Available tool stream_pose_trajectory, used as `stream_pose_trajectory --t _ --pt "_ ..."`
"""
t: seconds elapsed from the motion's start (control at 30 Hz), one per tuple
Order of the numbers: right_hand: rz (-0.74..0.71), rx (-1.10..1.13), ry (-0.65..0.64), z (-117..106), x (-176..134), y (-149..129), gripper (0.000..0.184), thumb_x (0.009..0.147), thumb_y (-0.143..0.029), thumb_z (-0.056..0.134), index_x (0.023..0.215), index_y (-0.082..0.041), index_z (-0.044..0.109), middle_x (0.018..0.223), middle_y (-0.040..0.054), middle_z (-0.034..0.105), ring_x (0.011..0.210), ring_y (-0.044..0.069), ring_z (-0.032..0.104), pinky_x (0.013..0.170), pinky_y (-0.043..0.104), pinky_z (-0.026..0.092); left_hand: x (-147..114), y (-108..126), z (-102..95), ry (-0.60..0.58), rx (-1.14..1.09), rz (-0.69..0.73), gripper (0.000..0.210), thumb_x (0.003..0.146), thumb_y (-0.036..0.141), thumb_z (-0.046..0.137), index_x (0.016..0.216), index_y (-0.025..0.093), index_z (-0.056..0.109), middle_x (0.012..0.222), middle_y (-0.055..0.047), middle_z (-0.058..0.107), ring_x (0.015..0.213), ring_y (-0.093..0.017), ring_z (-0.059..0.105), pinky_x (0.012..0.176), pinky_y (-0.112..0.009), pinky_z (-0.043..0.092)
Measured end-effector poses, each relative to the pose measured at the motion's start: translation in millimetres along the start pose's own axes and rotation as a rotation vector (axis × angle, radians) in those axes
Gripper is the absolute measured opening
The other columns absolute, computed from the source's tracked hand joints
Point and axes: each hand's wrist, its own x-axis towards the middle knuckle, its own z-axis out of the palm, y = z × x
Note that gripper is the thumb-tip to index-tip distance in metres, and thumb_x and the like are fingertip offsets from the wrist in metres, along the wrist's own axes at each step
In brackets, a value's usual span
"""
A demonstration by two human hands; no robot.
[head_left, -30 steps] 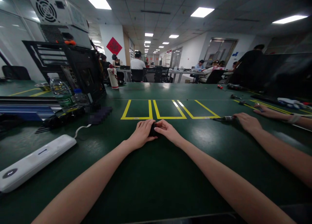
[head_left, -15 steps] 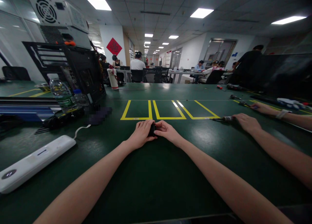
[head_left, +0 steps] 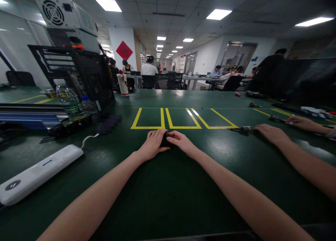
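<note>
Between my two hands is a small black object (head_left: 165, 139), mostly covered by fingers; its kind does not show. My left hand (head_left: 154, 143) is closed around its left side, thumb low at the near edge. From the right, the fingertips of my right hand (head_left: 181, 141) pinch the same object. Both hands rest low over the green tabletop (head_left: 168, 199). Just beyond them lie yellow tape outlines (head_left: 181, 127) on the surface.
A co-worker's hand (head_left: 273, 133) lies at right beside a dark tool (head_left: 243, 129); another hand (head_left: 299, 122) is farther right. At left are a white power strip (head_left: 42, 171), a water bottle (head_left: 67, 99) and a black computer case (head_left: 89, 76). A white-and-red cylinder (head_left: 123, 84) stands behind.
My hands stay almost in place around the black object. The co-worker's hand at right has drawn slightly away from the dark tool, and the farther hand has shifted right.
</note>
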Motion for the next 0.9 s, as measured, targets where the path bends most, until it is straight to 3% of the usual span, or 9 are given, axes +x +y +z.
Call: stream_pose_trajectory --t 0.2,0.37,0.53,0.8,0.9 --pt "-0.029 0.106 -0.069 -0.4 -3.0 -3.5 0.032 0.063 -0.024 0.067 0.09 -0.021 0.05 0.092 0.0002 0.056 0.089 0.014 0.054 0.086 0.034 0.041 0.2 1.0 -2.4 -0.008 -0.009 0.002 0.056 0.074 0.039 0.056 0.119 0.021 0.028 0.12 -0.01 0.042 0.11 -0.026 0.041 0.092 -0.045 0.03" --pt "-0.051 0.095 -0.013 1.0 -0.4 0.8 0.023 0.067 -0.03 0.062 0.085 -0.02 0.053 0.088 0.0 0.058 0.087 0.014 0.054 0.085 0.033 0.04 -0.2 2.3 -3.4 -0.005 -0.019 0.004 0.057 0.074 0.039 0.057 0.12 0.022 0.026 0.12 -0.009 0.042 0.111 -0.026 0.041 0.093 -0.045 0.029" --pt "0.007 0.022 0.034 1.0 0.5 1.0 0.032 0.066 -0.032 0.064 0.093 -0.019 0.053 0.096 0.0031 0.057 0.091 0.016 0.054 0.086 0.036 0.04 -0.4 0.8 -1.5 -0.003 -0.014 -0.006 0.059 0.074 0.04 0.057 0.121 0.022 0.026 0.121 -0.009 0.042 0.111 -0.027 0.041 0.093 -0.046 0.029" --pt "-0.003 0.092 -0.092 -1.9 -1.5 -2.4 0.038 0.059 -0.025 0.069 0.09 -0.021 0.048 0.089 0.0001 0.057 0.09 0.015 0.054 0.086 0.036 0.039 0.1 0.2 0.4 0.004 -0.011 -0.01 0.058 0.073 0.038 0.058 0.119 0.023 0.027 0.118 -0.009 0.043 0.109 -0.027 0.042 0.091 -0.046 0.03" --pt "-0.001 0.097 -0.066 -1.1 -0.8 -1.0 0.033 0.063 -0.029 0.066 0.089 -0.022 0.048 0.086 -0.0008 0.056 0.087 0.014 0.054 0.084 0.034 0.04 0.1 0.7 -0.4 0.002 -0.02 -0.007 0.058 0.073 0.039 0.058 0.119 0.023 0.026 0.119 -0.009 0.043 0.11 -0.026 0.042 0.091 -0.045 0.03"
